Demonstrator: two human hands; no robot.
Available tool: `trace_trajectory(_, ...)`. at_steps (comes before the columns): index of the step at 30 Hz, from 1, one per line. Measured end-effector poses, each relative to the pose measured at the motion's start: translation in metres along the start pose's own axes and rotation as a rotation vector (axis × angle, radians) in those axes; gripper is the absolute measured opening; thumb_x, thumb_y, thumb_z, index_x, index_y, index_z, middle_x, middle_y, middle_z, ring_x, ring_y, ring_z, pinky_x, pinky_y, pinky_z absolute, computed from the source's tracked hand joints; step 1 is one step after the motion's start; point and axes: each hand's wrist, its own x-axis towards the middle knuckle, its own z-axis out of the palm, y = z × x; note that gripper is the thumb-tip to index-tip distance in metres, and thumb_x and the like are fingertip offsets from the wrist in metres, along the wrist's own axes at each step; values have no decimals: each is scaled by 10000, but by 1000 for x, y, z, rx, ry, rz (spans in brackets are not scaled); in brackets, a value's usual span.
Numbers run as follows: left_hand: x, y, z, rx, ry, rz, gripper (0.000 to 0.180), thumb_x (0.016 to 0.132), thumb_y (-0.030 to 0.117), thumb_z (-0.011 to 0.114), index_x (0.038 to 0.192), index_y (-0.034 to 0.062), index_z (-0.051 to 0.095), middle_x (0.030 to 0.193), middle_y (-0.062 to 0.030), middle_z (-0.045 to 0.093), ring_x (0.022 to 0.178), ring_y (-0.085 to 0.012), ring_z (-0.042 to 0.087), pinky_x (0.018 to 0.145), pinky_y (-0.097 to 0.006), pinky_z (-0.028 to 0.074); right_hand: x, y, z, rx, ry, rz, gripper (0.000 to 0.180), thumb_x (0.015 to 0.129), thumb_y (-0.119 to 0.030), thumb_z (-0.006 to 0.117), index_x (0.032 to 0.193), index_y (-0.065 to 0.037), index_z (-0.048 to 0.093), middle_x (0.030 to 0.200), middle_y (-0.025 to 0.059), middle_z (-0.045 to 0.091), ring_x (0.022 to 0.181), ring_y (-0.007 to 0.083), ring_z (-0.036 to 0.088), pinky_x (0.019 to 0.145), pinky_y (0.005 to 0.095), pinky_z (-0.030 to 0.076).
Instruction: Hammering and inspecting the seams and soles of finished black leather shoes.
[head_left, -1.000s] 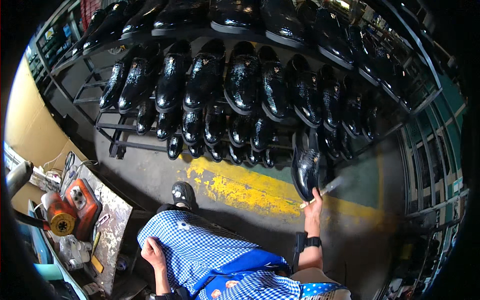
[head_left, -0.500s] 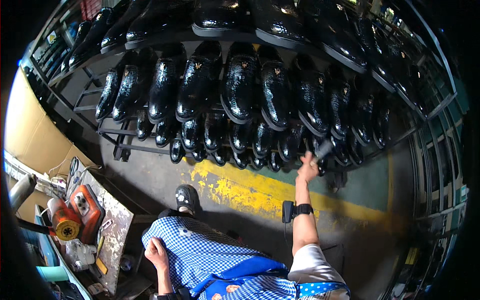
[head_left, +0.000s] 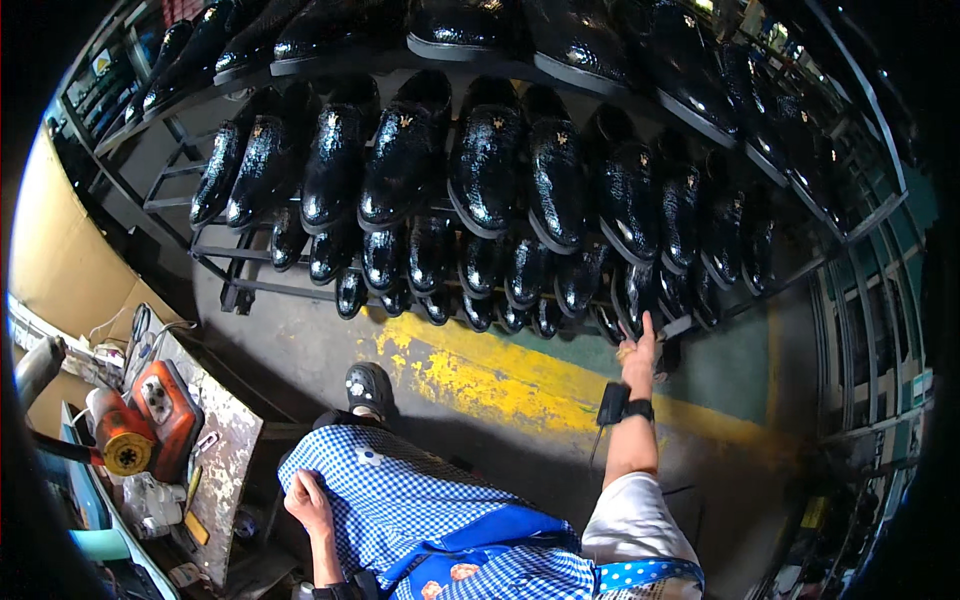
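Observation:
Rows of glossy black textured shoes, some with a small gold ornament, sit toe-down on a dark metal rack ahead of me. Stretched forward, my right hand is at the toe of a black shoe low on the rack's right side. Its index finger lies along the toe's edge and the other fingers curl below it, closed on the shoe. My left hand rests against the blue checked apron over my lap, curled into a loose fist with nothing showing in it.
At left stands a worn workbench with an orange-red tool, a yellow-handled cutter and cables. A tan board rises behind it. Yellow floor paint runs below the rack. Another metal rack stands at right.
My right hand has shifted slightly right and is now at the shoe's toe. The pale blur beside its fingers is gone. My left hand stays by the apron. The view has shifted slightly.

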Motion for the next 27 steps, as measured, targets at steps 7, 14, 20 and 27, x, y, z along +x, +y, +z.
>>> trace_trajectory(7, 3, 5, -3, -15, -2, 0, 348, 941, 168, 431, 670, -26, 531, 525, -87, 503, 448, -122, 462, 449, -283, 353, -85, 98, -87, 318, -293, 25, 408, 842, -465, 542, 952, -75, 585, 847, 70, 622, 316, 80, 252, 363, 211, 241)
trace_trajectory(14, 1, -3, -5, -33, 5, -32, 324, 930, 150, 426, 669, 1, 545, 537, -91, 538, 440, -164, 513, 451, -293, 392, -135, 130, -96, 151, -621, 232, 430, 882, -469, 455, 881, -64, 601, 685, 106, 601, 311, 84, 268, 349, 223, 242)
trace_trajectory(20, -5, -12, -14, -322, -76, -246, 342, 949, 202, 435, 707, 12, 583, 523, -5, 507, 450, -55, 462, 432, -209, 355, -165, 154, -55, 54, -707, 372, 375, 890, -435, 454, 764, -100, 567, 630, 48, 568, 291, 71, 241, 344, 217, 225)
trace_trajectory(27, 20, 26, -42, -704, -174, -477, 343, 959, 258, 415, 858, -12, 601, 555, -14, 500, 495, -77, 515, 449, -206, 412, -202, 170, -9, -113, -1086, 505, 298, 832, -405, 571, 846, -110, 614, 623, -16, 568, 285, 72, 254, 344, 238, 276)
